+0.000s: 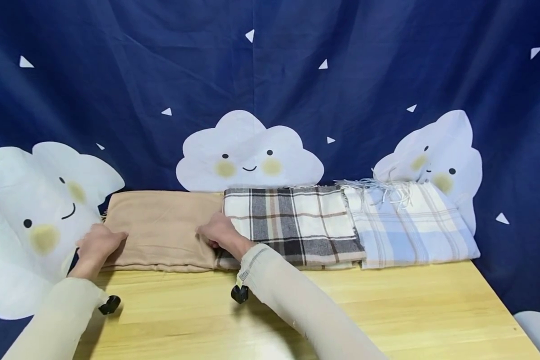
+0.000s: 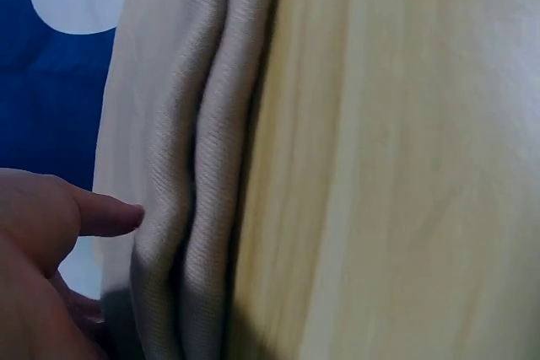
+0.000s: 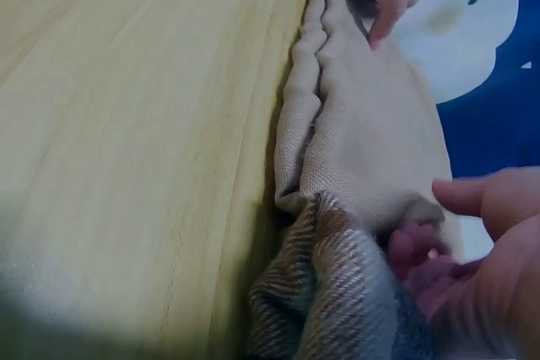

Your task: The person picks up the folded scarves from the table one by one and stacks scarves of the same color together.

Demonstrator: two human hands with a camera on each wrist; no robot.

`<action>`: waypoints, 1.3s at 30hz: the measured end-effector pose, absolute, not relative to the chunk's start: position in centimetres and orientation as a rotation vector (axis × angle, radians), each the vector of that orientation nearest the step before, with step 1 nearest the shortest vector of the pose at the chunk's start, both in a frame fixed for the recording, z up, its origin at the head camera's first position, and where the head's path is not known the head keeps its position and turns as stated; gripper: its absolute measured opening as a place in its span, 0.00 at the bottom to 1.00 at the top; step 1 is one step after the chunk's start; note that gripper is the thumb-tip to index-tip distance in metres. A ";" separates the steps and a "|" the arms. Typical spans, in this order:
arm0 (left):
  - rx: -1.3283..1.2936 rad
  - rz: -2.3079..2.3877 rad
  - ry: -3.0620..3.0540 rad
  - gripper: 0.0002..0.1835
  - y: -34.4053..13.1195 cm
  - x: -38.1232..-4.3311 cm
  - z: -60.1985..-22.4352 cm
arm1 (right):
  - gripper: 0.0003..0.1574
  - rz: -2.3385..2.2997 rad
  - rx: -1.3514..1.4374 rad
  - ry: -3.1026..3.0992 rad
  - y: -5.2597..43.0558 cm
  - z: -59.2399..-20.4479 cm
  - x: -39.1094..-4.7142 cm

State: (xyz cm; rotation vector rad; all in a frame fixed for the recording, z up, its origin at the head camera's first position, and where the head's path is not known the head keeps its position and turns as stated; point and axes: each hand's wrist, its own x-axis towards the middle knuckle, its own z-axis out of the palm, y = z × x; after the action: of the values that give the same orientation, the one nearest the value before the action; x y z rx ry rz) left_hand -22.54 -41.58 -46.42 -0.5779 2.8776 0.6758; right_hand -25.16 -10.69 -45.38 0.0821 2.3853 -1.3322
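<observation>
A folded tan scarf (image 1: 162, 230) lies at the left end of the table. At its left edge is my left hand (image 1: 98, 247), thumb on top of the cloth and the other fingers curled at the side, partly hidden. My right hand (image 1: 222, 232) grips the scarf's right edge, where it meets a folded black, white and brown plaid scarf (image 1: 297, 220). In the right wrist view the right fingers (image 3: 413, 246) tuck in against a raised bit of tan cloth. The left wrist view shows the tan scarf's rolled front folds (image 2: 215, 166).
A folded blue and white plaid scarf (image 1: 414, 230) with fringe at its back edge lies right of the darker plaid one. The scarves line the back of the wooden table (image 1: 171, 320). Behind hangs a navy curtain (image 1: 288, 90) printed with clouds and white triangles.
</observation>
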 end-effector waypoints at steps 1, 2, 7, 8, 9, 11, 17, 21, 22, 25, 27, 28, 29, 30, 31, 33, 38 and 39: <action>-0.585 0.708 2.875 0.36 -41.6 -22.5 -46.3 | 0.27 -1.334 0.076 2.405 -10.9 -45.4 -25.1; -0.585 0.730 2.877 0.34 -41.7 -22.4 -46.2 | 0.23 -1.336 0.075 2.425 -11.2 -45.4 -25.0; -0.570 0.821 2.881 0.28 -42.1 -22.2 -46.1 | 0.22 -1.532 0.188 2.383 -11.9 -45.5 -24.5; -0.565 0.822 2.884 0.29 -42.1 -22.2 -46.0 | 0.28 -1.580 0.229 2.347 -11.9 -45.5 -24.5; -0.566 0.840 2.886 0.29 -42.2 -22.2 -46.0 | 0.32 -1.626 0.267 2.308 -11.9 -45.5 -24.5; -0.588 0.885 2.884 0.30 -42.3 -22.3 -46.0 | 0.35 -1.678 0.321 2.252 -11.8 -45.4 -24.5; -0.678 1.089 2.825 0.24 -42.5 -22.9 -46.1 | 0.31 -1.720 0.385 2.203 -11.6 -45.4 -25.0; -0.735 1.244 2.730 0.19 -42.9 -23.3 -46.0 | 0.32 -1.759 0.408 2.219 -11.8 -45.7 -25.2; -0.744 1.280 2.704 0.18 -43.0 -23.3 -45.9 | 0.32 -1.769 0.403 2.226 -11.8 -45.8 -25.2; -0.744 1.362 2.609 0.20 -43.4 -23.4 -45.7 | 0.37 -1.806 0.373 2.247 -11.9 -46.0 -25.3; -0.738 1.402 2.542 0.22 -43.6 -23.4 -45.6 | 0.42 -1.829 0.343 2.258 -11.9 -46.1 -25.4; -0.728 1.420 2.515 0.23 -43.7 -23.3 -45.5 | 0.45 -1.836 0.326 2.262 -11.9 -46.1 -25.4; -0.716 1.433 2.486 0.23 -43.8 -23.3 -45.5 | 0.46 -1.844 0.307 2.265 -12.0 -46.2 -25.5; -0.713 1.439 2.467 0.23 -43.8 -23.2 -45.4 | 0.46 -1.847 0.285 2.270 -12.0 -46.3 -25.5; -0.702 1.453 2.452 0.22 -43.9 -23.1 -45.4 | 0.45 -1.851 0.263 2.273 -12.0 -46.3 -25.6; -0.664 1.514 2.404 0.18 -43.8 -23.0 -45.4 | 0.41 -1.842 0.218 2.289 -12.0 -46.3 -25.6; -0.519 1.649 2.352 0.18 -43.8 -22.7 -45.1 | 0.34 -1.803 0.149 2.351 -11.6 -45.7 -25.6; -0.499 1.633 2.384 0.18 -43.8 -22.6 -45.0 | 0.33 -1.799 0.135 2.356 -11.6 -45.5 -25.6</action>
State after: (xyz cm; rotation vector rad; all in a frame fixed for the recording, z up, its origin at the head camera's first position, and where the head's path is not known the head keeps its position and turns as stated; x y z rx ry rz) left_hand -22.61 -43.82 -45.01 -0.4990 2.3840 1.6328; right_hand -25.65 -11.58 -45.52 0.1352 2.3558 -1.7995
